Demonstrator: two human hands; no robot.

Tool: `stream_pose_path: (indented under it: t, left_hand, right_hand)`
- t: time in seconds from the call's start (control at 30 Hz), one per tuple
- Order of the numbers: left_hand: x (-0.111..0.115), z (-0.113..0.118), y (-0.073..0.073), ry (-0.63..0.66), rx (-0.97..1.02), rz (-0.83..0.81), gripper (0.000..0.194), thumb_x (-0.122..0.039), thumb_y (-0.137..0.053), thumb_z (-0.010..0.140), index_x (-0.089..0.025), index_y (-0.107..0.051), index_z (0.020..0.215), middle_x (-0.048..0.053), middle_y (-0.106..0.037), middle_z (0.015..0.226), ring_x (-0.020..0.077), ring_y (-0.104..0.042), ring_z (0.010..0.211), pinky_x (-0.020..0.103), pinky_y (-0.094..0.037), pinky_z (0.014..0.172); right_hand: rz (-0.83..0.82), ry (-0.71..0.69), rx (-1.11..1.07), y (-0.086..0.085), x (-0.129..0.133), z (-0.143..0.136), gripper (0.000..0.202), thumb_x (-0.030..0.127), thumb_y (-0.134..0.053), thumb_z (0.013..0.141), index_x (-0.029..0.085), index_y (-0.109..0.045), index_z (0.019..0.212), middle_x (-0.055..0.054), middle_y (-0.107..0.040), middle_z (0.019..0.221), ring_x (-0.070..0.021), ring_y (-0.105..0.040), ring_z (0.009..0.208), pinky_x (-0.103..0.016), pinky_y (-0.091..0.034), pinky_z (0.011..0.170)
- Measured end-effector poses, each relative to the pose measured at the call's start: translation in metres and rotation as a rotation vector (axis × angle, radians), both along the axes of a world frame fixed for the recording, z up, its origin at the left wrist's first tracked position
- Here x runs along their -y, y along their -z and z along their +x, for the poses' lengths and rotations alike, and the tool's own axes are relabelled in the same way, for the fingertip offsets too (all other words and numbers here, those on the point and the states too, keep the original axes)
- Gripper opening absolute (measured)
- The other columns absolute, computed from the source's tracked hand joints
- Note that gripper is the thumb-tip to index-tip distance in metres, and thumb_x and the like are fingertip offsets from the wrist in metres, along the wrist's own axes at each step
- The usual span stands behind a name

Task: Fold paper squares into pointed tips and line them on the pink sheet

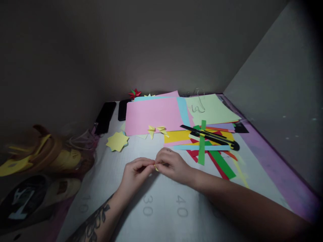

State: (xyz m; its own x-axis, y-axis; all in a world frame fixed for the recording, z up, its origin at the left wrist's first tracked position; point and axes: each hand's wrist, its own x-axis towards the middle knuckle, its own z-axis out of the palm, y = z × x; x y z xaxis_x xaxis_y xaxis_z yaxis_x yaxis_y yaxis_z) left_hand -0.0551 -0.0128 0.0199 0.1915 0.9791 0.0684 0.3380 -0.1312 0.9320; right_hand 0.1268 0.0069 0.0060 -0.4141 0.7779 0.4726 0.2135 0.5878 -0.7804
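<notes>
My left hand (137,173) and my right hand (173,165) meet over the white mat, fingertips pinched together. Between them is a small piece of yellow paper (156,168), mostly hidden by the fingers, so its folded form is unclear. Just beyond the hands, two small folded yellow paper pieces (151,131) lie at the near edge of a pink sheet (153,114). To the left of these rests a yellow paper star shape (117,141) with many points, a bluish one partly under it.
Right of the hands lie paper strips, among them a green strip (202,148), with a black utility knife (214,137) on top. Pale green sheets (214,109) sit behind. At back left are a black phone (106,116) and a red-green paper star (135,93). Cups (25,198) stand left.
</notes>
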Motion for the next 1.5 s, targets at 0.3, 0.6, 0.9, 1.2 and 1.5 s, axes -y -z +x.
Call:
stream_pose_path:
  t: [0.3,0.6,0.9,1.2,1.5]
  left_hand:
    - [0.001,0.000,-0.002,0.015,-0.044,0.022,0.012,-0.025,-0.063,0.080,-0.018,-0.072,0.075,0.005,-0.074,0.078,0.0168,-0.067,0.072,0.025,-0.051,0.066]
    - [0.001,0.002,-0.004,-0.100,-0.021,-0.068,0.016,-0.028,-0.061,0.079,-0.016,-0.069,0.071,0.003,-0.070,0.073,0.0146,-0.062,0.067,0.022,-0.047,0.062]
    - [0.002,0.004,-0.001,-0.125,0.047,-0.176,0.019,-0.032,-0.059,0.080,-0.016,-0.066,0.071,0.000,-0.066,0.064,0.0129,-0.057,0.060,0.022,-0.045,0.059]
    - [0.004,0.003,-0.001,-0.051,-0.148,0.038,0.017,-0.028,-0.056,0.085,-0.017,-0.062,0.074,0.002,-0.064,0.074,0.0138,-0.058,0.069,0.023,-0.043,0.063]
    - [0.009,0.007,0.001,0.005,-0.166,-0.057,0.019,-0.027,-0.049,0.087,-0.018,-0.054,0.071,-0.003,-0.055,0.063,0.0110,-0.048,0.058,0.022,-0.037,0.055]
  right_hand:
    - [-0.229,0.059,0.016,-0.002,0.004,0.000,0.011,0.013,-0.058,0.080,0.020,-0.060,0.073,0.000,-0.059,0.073,-0.0131,-0.055,0.068,-0.024,-0.043,0.060]
    - [-0.209,0.066,-0.001,-0.005,0.007,-0.001,0.008,0.016,-0.058,0.082,0.020,-0.063,0.078,-0.002,-0.062,0.075,-0.0149,-0.058,0.071,-0.026,-0.046,0.063]
    - [-0.098,0.108,0.045,0.001,0.011,-0.004,0.010,0.018,-0.057,0.086,0.023,-0.065,0.083,-0.003,-0.067,0.078,-0.0170,-0.061,0.076,-0.030,-0.047,0.069]
    - [-0.191,0.151,0.047,0.001,0.012,-0.006,0.013,0.020,-0.056,0.087,0.022,-0.064,0.078,-0.002,-0.066,0.076,-0.0158,-0.060,0.073,-0.028,-0.046,0.067]
    - [-0.287,0.153,0.081,0.001,0.016,-0.014,0.013,0.012,-0.051,0.079,0.020,-0.054,0.069,0.001,-0.057,0.071,-0.0128,-0.053,0.067,-0.024,-0.038,0.060]
